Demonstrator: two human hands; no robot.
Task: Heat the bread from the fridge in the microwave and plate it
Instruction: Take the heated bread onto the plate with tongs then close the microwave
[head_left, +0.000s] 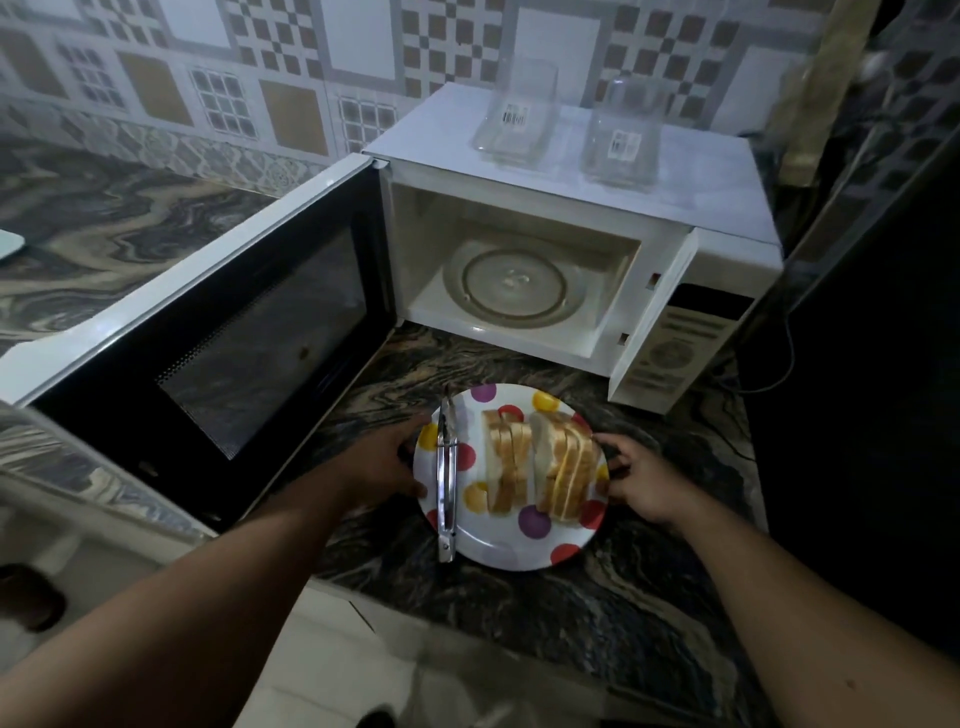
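Both forearms reach in from the near side, and the left hand (387, 460) has its grip closed on the left rim of the plate (488, 543), thumb and fingers curled around the edge. The right hand (636, 480) takes the right rim, fingers touching the edge, though whether that grip is fully closed on it I cannot tell. The polka-dot plate sits flat on the dark marbled tabletop (623, 613), close to its near edge, and there is the bread (540, 467): a row of slices leaning against one another across the middle of the plate. Just left of the slices lies a pair of metal tongs (447, 478), laid lengthwise with one end poking past the near rim. Further back, the white microwave (571, 208) stands towards the far right of the tabletop, its door (218, 332) swung wide open to the left. Inside, the glass turntable (511, 283) is bare. On top of the oven sit two clear glass containers (621, 137), side by side, each with a small label. Behind everything runs the patterned tile wall (249, 93).
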